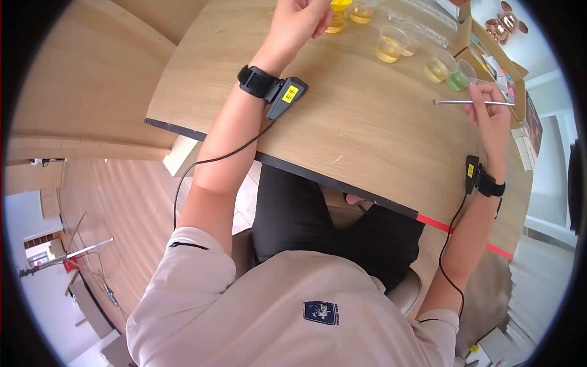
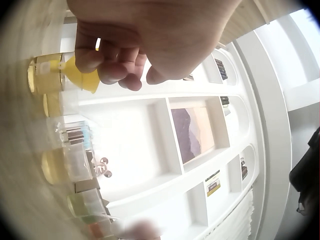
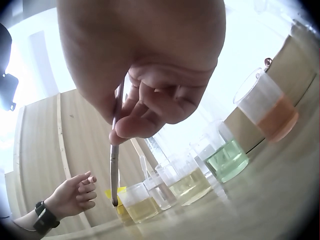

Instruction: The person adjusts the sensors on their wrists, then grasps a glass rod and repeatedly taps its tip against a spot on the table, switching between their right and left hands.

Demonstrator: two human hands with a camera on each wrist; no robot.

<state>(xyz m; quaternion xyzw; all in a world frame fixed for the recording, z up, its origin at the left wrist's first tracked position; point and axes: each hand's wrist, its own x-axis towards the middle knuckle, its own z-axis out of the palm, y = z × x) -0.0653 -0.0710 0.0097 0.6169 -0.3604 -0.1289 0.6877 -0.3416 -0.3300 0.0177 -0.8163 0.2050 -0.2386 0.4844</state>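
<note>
My right hand point(image 1: 487, 113) pinches a slim silvery stick point(image 1: 449, 102) with a slightly widened end, held over the table near the cups. In the right wrist view the stick points down, its tip dark. My left hand point(image 1: 292, 30) is raised at the far side of the table, fingers loosely bent and holding nothing. Close by it, a yellow funnel point(image 2: 84, 76) sits in a clear vessel point(image 2: 45, 75) of yellow liquid. Clear plastic cups stand in a row: one with green liquid point(image 3: 229, 161), another with orange liquid point(image 3: 277, 120), several with pale yellow.
A cardboard box point(image 1: 474, 38) with small items stands at the far right behind the cups. Clear plastic packaging point(image 1: 422, 24) lies at the back. The table's dark front edge point(image 1: 342, 186) runs before my lap. White shelving point(image 2: 167, 135) rises beyond.
</note>
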